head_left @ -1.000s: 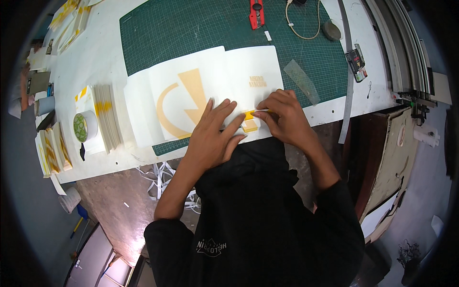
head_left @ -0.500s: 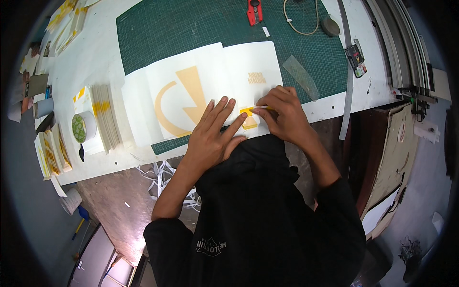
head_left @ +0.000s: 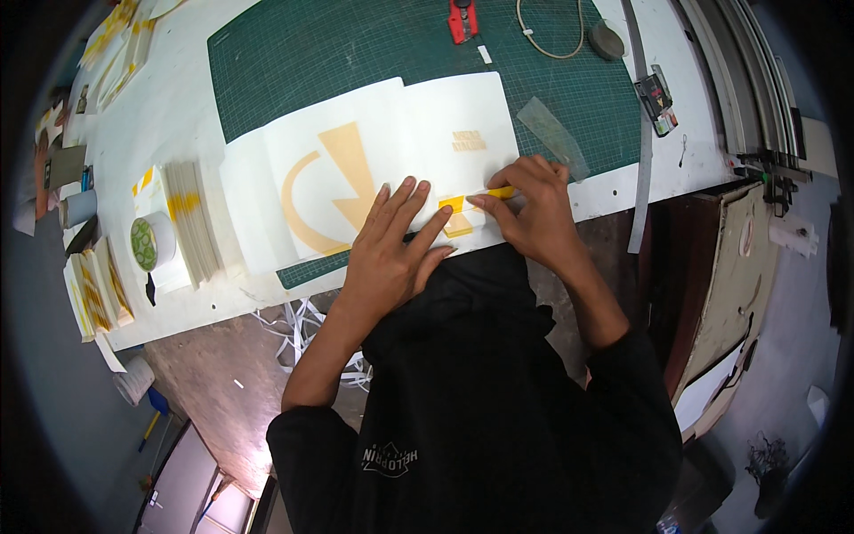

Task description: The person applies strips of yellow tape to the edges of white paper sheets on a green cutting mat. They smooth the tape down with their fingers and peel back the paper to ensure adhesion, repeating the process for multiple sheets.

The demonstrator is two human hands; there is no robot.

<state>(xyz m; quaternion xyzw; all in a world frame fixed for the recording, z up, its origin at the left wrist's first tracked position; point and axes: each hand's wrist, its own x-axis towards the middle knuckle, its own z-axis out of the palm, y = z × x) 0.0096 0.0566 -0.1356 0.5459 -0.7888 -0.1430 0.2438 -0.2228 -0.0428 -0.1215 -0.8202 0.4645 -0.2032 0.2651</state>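
Observation:
A large white printed sheet (head_left: 427,116) with pale orange shapes lies over the green cutting mat (head_left: 338,44). My left hand (head_left: 387,249) rests on its near part, palm down with the fingers spread. The index fingertip touches a small yellow patch (head_left: 452,204) near the sheet's front edge. Just right of that patch, my right hand (head_left: 536,209) pinches a narrow white-and-yellow strip (head_left: 501,191) between thumb and fingers. Whether this strip is loose or a folded part of the sheet, I cannot tell.
At left stand a stack of folded white-and-yellow pieces (head_left: 193,222) and a tape roll (head_left: 157,242). A red cutter (head_left: 463,22), clear plastic strip (head_left: 553,133), round dark object (head_left: 607,41) and long metal ruler (head_left: 642,169) lie farther off. White strips (head_left: 302,334) litter the floor.
My right hand has shifted slightly right, and more of the white-and-yellow strip shows. My left hand stays spread on the sheet. The whole view has shifted a little.

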